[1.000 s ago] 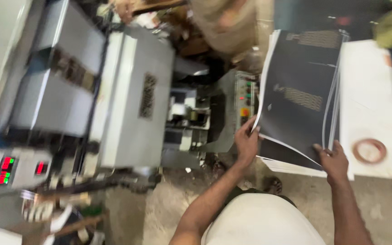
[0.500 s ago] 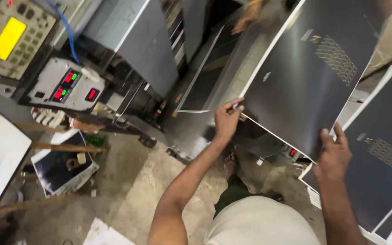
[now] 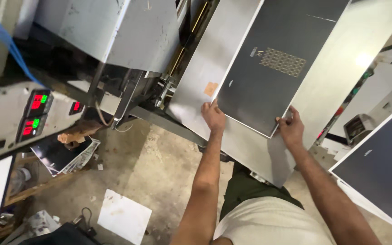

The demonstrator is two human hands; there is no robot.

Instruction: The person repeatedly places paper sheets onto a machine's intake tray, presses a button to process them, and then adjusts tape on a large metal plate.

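Note:
I hold a large dark printed sheet (image 3: pixel 273 68) with a white border by its near edge. My left hand (image 3: pixel 213 117) grips its near left corner and my right hand (image 3: pixel 290 128) grips its near right corner. The sheet lies flat on a sloping grey metal feed table (image 3: pixel 336 77) of a big machine. A small orange tag (image 3: pixel 210 88) is stuck on the metal just left of the sheet.
A control box with red and green number displays (image 3: pixel 35 115) sits at left. A stack of more dark sheets (image 3: pixel 382 168) lies at right. Loose white paper (image 3: pixel 124 215) and printed sheets (image 3: pixel 64 156) rest on the concrete floor. A blue hose (image 3: pixel 5 38) runs at top left.
I have turned from the stack at the right toward the machine, carrying the dark sheet, and it now lies on the metal feed table. Both hands keep their hold.

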